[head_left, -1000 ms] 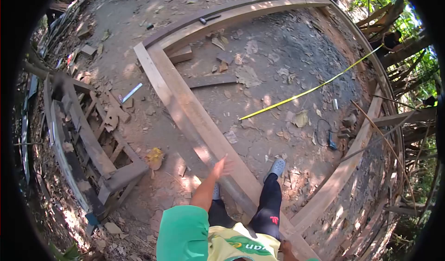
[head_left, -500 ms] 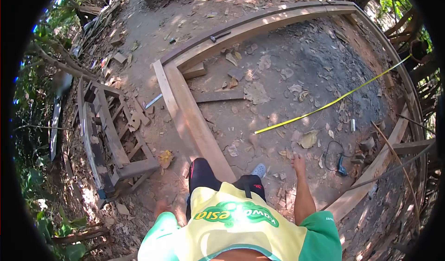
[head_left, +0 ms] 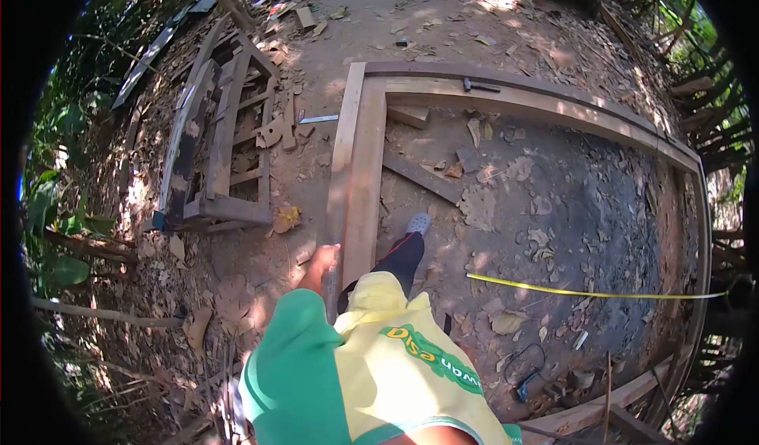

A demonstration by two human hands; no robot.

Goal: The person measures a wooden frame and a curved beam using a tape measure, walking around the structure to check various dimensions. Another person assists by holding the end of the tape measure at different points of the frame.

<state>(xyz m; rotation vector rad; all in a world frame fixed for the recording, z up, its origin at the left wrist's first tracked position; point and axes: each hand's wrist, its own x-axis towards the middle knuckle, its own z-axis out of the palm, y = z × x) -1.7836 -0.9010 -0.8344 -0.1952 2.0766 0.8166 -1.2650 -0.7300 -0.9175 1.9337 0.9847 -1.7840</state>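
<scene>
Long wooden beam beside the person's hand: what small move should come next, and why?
Probably lower the left hand onto the long beam: it hangs right beside the beam's near end, touching nothing I can make out, and the yellow tape measure lies well off to the right.

Only legible print: green lettering on the yellow shirt point(head_left: 431, 350), seen at an angle. First part reads roughly "Disa", the rest is too distorted to read. Yellow tape measure point(head_left: 593, 292): markings too small to read. Nothing else carries text.
</scene>
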